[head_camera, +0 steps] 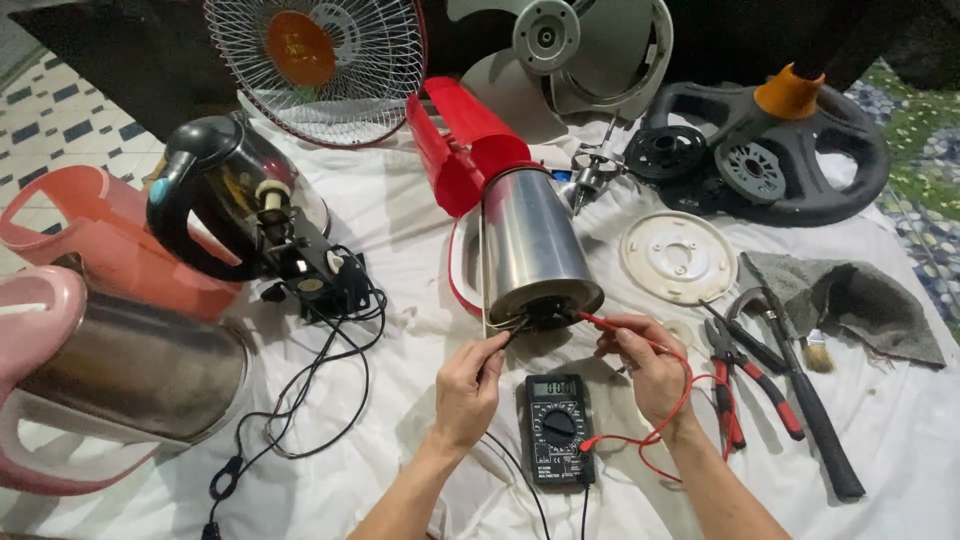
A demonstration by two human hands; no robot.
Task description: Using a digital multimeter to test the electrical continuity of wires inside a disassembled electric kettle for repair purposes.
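The head view looks down on a worktop draped in a rumpled white cloth [400, 200], with patterned floor tiles [60, 110] showing at the upper left.

A steel kettle with a red lid [530, 240] lies on its side in the middle, its open base turned toward the person. The left hand [468, 390] pinches a black probe [500, 345] against that base; the right hand [650, 370] pinches a red probe [600, 322] at the same opening. Between the wrists lies a black multimeter [557, 428], its red lead curling past the right wrist.

At left lie a pink-trimmed steel kettle [130, 370], a pink jug [100, 240] and a dark glass kettle [220, 195], all tipped over; their insides cannot be seen. A fan grille [315, 65] lies at the top, red-handled pliers [728, 385], a hammer [810, 410] and a grey rag [850, 295] at right.
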